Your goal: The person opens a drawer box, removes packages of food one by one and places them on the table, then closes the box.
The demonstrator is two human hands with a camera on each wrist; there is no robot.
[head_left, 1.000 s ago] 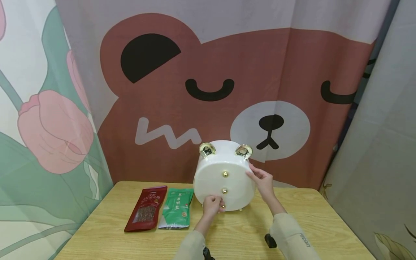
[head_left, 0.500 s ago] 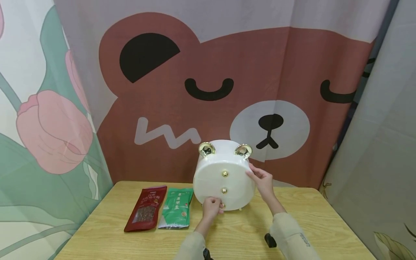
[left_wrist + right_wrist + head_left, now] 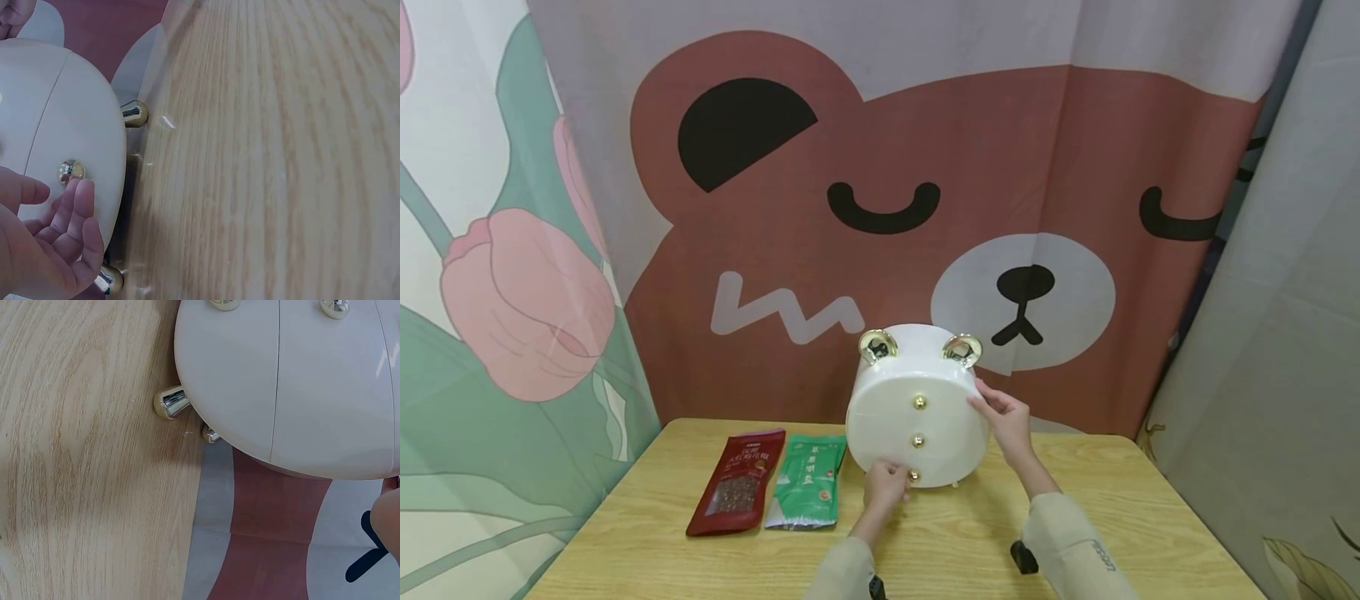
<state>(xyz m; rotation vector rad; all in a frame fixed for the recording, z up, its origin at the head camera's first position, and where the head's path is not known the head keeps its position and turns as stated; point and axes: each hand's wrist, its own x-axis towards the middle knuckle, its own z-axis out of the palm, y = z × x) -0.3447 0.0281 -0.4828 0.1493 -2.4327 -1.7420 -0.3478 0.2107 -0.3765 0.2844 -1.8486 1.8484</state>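
Observation:
A white rounded drawer box (image 3: 951, 446) with gold ears stands upright on short gold feet. Gold knobs run down its front, and seams between them show in both wrist views. Beside the lowest knob (image 3: 70, 171) is my left hand (image 3: 53, 244), its fingers loosely bent and the thumb apart from them. The fingertips are right at the knob; whether they touch it I cannot tell. My right hand (image 3: 1011, 425) holds the box's right side, thumb at the front edge and fingers along the side. Only part of that hand shows in the right wrist view.
A red packet (image 3: 737, 483) with a see-through window and a green packet (image 3: 808, 483) lie left of the box on the wooden table (image 3: 955, 550). A curtain with a bear print (image 3: 775, 233) hangs behind the table.
My left hand has shifted slightly left and down from the lowest knob, which now shows more fully in the head view. The right hand and the box have stayed put.

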